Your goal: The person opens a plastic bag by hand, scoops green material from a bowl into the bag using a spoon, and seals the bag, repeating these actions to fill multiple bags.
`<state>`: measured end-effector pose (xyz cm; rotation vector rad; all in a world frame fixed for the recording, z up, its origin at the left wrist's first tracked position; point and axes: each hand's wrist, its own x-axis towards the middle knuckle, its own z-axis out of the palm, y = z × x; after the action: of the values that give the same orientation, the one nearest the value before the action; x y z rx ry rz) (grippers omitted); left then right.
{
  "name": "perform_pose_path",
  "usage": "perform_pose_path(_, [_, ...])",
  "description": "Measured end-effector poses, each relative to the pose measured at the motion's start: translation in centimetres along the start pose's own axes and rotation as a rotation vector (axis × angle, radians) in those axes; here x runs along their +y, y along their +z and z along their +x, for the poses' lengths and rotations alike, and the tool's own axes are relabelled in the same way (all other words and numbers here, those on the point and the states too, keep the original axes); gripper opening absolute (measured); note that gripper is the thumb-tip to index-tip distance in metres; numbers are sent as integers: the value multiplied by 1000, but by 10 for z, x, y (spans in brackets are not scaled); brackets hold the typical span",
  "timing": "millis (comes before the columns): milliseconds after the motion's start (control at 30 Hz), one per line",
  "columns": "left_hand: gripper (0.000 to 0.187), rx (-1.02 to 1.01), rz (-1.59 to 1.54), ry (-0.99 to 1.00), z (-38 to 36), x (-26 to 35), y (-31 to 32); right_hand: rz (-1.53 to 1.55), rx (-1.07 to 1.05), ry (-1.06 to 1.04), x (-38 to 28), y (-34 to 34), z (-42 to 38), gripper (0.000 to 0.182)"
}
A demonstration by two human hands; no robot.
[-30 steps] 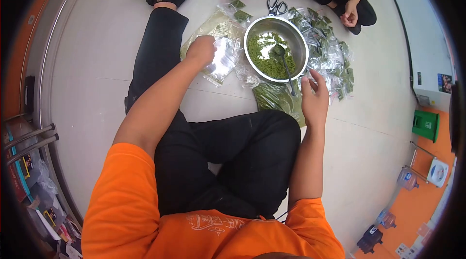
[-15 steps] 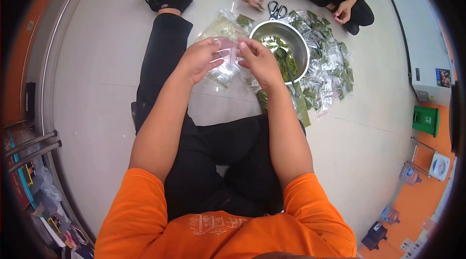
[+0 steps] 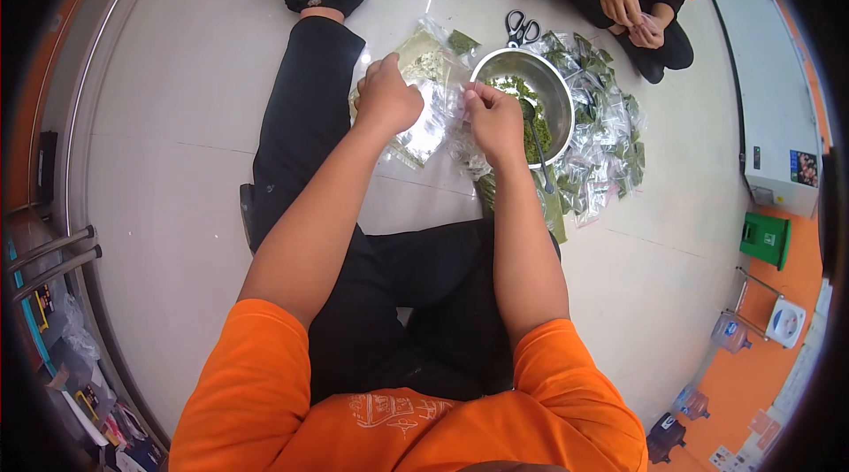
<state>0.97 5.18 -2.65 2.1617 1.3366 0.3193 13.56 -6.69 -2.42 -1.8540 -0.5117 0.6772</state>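
My right hand [image 3: 497, 122] pinches the edge of a small clear plastic bag [image 3: 457, 109] just left of the bowl. My left hand [image 3: 387, 99] is over a larger clear plastic bag [image 3: 416, 143] on the floor, which has pale green bits [image 3: 428, 65] on it. Its fingers are curled and partly hidden, so what they hold does not show. A steel bowl [image 3: 566, 90] holds chopped green stuff [image 3: 541, 130] and a dark spoon [image 3: 531, 118] leaning on the rim.
Several small bags with green leaf pieces [image 3: 610, 149] lie right of the bowl. Black-handled scissors [image 3: 522, 28] rest beyond it. Another person's hands [image 3: 644, 25] hold something small and clear at upper right. A green leaf strip [image 3: 553, 215] lies near my right knee.
My left hand has let go of the small bag and turned over toward the larger bag. My right hand keeps the small bag. The other person's hands have come together.
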Motion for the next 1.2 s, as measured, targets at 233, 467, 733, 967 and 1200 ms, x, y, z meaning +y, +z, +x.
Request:
perform_pose_path(233, [52,-68,-488,83,-24,27,-8,-40,23,-45,-21,-6,-9,24])
perform_pose_path(467, [45,-428,-1062,-198,-8,17,1,228,-193,46,-16,-12,-5,24])
perform_pose_path(733, [37,297,-358,143,-13,12,6,-40,1,-54,-23,-17,-6,23])
perform_pose_path(967, [33,-161,-637,129,-30,39,-13,-163,47,-170,-31,-13,-14,23])
perform_pose_path(1200, [33,-142,-602,174,-26,31,-9,-284,-1,-278,-35,-13,-19,21])
